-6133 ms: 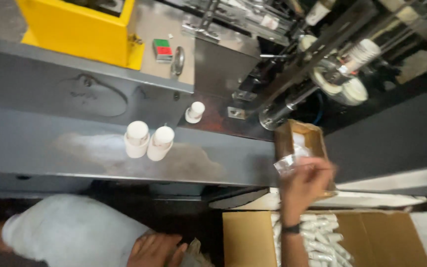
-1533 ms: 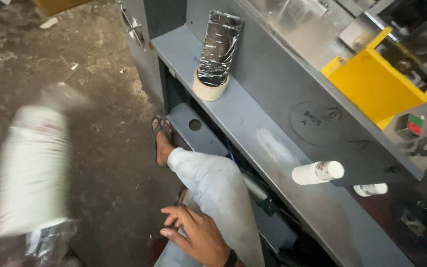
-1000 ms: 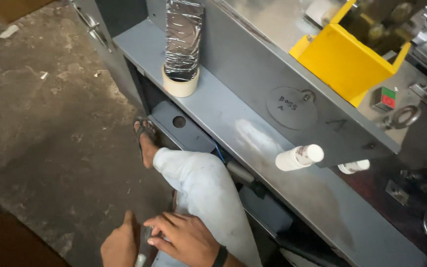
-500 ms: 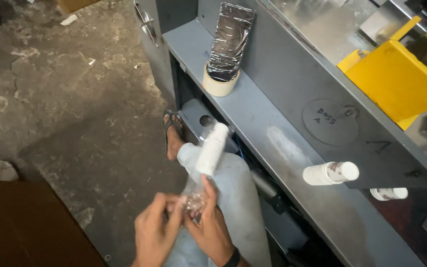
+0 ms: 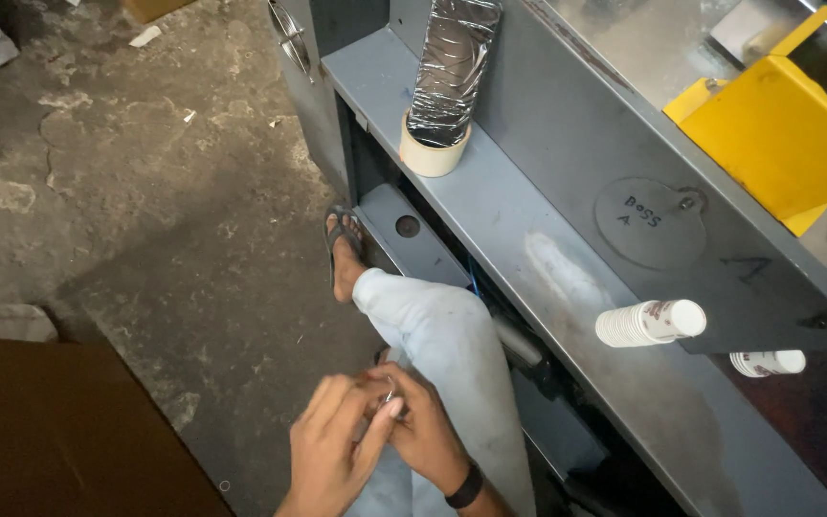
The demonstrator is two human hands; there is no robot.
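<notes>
Down near the lap, the left hand (image 5: pixel 332 450) and the right hand (image 5: pixel 423 431) met, fingertips pinched together on a small, shiny object (image 5: pixel 390 394) too tiny to identify; each grip was narrow and closed on it. Both hands hovered above a knee in pale, faintly soiled denim (image 5: pixel 442 335), the foot in a dark sandal (image 5: pixel 342 244) on rough, cracked concrete. To the right ran a smooth grey metal bench (image 5: pixel 547 278) carrying a round roll of cream tape (image 5: pixel 431 153), a crinkled foil-wrapped column (image 5: pixel 452 67) standing in it, and two ribbed stacks of white paper cups (image 5: pixel 648 323). A yellow sheet-metal guard (image 5: pixel 777 134) sat far right.
</notes>
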